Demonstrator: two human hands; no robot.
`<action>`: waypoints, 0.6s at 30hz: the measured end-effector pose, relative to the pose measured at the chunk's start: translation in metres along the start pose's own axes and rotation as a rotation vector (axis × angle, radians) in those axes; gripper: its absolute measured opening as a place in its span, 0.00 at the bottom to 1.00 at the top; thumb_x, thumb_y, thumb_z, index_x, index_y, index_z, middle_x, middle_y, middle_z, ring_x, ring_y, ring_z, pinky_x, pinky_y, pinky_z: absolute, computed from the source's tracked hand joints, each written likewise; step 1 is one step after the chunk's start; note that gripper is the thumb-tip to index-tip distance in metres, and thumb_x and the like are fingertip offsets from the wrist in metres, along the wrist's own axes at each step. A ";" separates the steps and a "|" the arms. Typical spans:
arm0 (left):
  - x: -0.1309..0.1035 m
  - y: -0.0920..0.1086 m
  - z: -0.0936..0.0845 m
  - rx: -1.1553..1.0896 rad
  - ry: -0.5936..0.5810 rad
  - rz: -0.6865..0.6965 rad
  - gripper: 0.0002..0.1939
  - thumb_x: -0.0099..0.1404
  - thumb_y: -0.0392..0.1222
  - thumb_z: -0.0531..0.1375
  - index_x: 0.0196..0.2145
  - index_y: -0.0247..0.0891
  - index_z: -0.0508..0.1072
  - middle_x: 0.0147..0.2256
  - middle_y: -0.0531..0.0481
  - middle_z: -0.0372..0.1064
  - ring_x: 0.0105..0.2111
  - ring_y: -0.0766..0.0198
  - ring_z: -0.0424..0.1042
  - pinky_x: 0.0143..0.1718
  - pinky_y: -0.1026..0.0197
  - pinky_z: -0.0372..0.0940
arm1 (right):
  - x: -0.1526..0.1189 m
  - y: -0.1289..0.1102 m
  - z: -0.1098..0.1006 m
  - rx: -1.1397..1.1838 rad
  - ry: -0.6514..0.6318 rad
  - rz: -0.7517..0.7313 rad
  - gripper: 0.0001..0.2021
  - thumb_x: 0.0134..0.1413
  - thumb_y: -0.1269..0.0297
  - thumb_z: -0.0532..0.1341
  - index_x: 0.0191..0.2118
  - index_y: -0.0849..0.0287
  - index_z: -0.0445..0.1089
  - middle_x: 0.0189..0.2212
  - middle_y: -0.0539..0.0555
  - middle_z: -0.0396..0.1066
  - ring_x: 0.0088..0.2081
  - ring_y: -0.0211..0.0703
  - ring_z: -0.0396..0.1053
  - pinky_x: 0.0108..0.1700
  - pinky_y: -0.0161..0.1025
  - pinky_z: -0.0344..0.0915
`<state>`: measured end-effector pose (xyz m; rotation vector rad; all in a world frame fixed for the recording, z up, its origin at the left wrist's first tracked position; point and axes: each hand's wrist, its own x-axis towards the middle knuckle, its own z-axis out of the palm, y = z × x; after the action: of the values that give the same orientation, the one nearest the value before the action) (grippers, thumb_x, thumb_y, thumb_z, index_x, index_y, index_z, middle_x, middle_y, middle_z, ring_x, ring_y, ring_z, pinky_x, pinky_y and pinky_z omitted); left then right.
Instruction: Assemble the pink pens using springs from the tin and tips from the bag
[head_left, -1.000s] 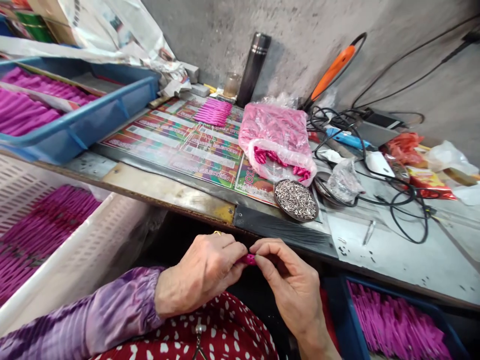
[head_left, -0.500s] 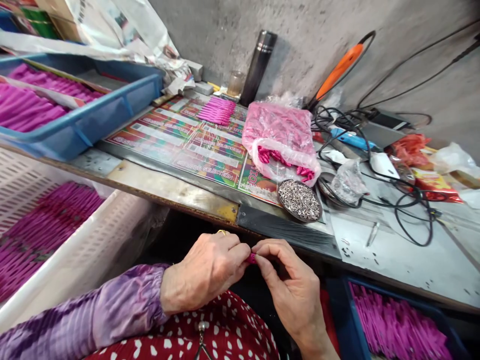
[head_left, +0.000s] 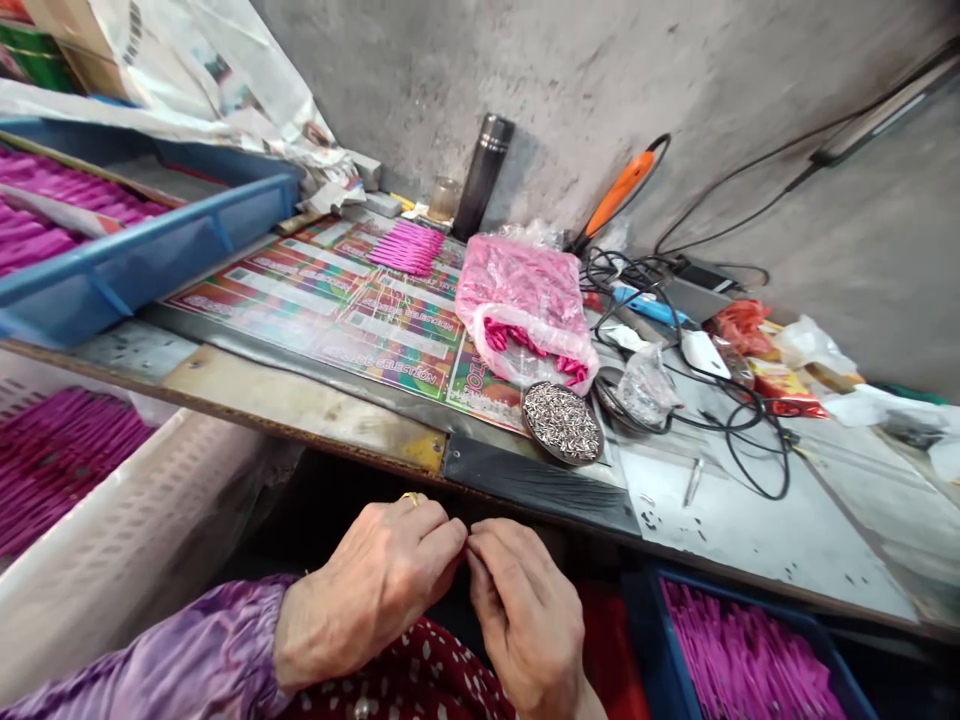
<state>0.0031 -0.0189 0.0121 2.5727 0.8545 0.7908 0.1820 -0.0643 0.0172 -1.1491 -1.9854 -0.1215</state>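
My left hand (head_left: 379, 580), with a gold ring on one finger, is closed in front of the bench edge. Facing it, my right hand (head_left: 525, 610) pinches thumb and fingers together, and the fingertips of both meet. A small magenta piece, mostly hidden, sits between them; only a sliver of its colour shows. Just beyond the hands, on the bench, stands a round dish (head_left: 562, 422) heaped with tiny silver metal pins. Behind it lies a clear bag (head_left: 517, 290) of pink pieces, its mouth towards me. A row of slim magenta sticks (head_left: 406, 247) rests on the printed sheet (head_left: 330, 310).
Blue trays (head_left: 172, 250) of magenta sticks stand at the left, with a white crate (head_left: 150, 500) below. Another blue bin (head_left: 652, 620) sits low at the right. A dark flask (head_left: 482, 175), an orange-handled tool (head_left: 619, 190) and tangled black cables (head_left: 750, 420) line the back and right.
The view has shifted, so the bench things sit further left. Both hands stay together at the fingertips; the right fingers have closed further over the magenta piece, hiding most of it.
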 end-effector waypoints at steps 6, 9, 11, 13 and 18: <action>0.003 0.000 0.000 0.022 0.018 0.023 0.11 0.72 0.28 0.52 0.33 0.37 0.68 0.30 0.52 0.67 0.27 0.61 0.63 0.28 0.57 0.56 | 0.000 0.003 -0.002 0.087 -0.014 0.013 0.12 0.62 0.78 0.59 0.49 0.59 0.72 0.37 0.58 0.79 0.38 0.47 0.78 0.40 0.43 0.79; 0.008 -0.001 0.000 -0.001 0.073 0.036 0.10 0.73 0.30 0.52 0.34 0.38 0.68 0.30 0.51 0.68 0.28 0.62 0.65 0.29 0.58 0.57 | 0.006 0.012 -0.012 0.132 -0.040 0.099 0.08 0.64 0.75 0.61 0.46 0.57 0.72 0.35 0.55 0.78 0.37 0.44 0.77 0.40 0.40 0.77; 0.010 -0.004 0.002 -0.001 0.109 0.042 0.09 0.73 0.31 0.52 0.37 0.38 0.69 0.30 0.52 0.68 0.28 0.62 0.65 0.29 0.58 0.58 | 0.010 0.026 -0.022 0.024 0.008 0.123 0.07 0.64 0.74 0.62 0.45 0.57 0.72 0.35 0.54 0.77 0.37 0.44 0.76 0.42 0.41 0.75; 0.011 -0.008 0.005 0.010 0.132 0.049 0.08 0.73 0.32 0.52 0.38 0.38 0.70 0.30 0.52 0.68 0.27 0.62 0.66 0.29 0.59 0.57 | 0.013 0.044 -0.031 -0.131 0.064 0.143 0.06 0.64 0.74 0.62 0.43 0.57 0.73 0.35 0.54 0.77 0.38 0.45 0.75 0.44 0.43 0.73; 0.010 -0.013 0.007 0.045 0.140 0.039 0.07 0.72 0.32 0.54 0.39 0.39 0.70 0.29 0.53 0.69 0.27 0.62 0.67 0.29 0.59 0.57 | 0.017 0.088 -0.041 -0.387 0.067 0.118 0.05 0.66 0.70 0.61 0.43 0.61 0.74 0.37 0.60 0.77 0.42 0.53 0.71 0.48 0.52 0.70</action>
<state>0.0081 -0.0037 0.0043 2.6058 0.8738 0.9832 0.2689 -0.0201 0.0298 -1.4820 -1.8774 -0.4942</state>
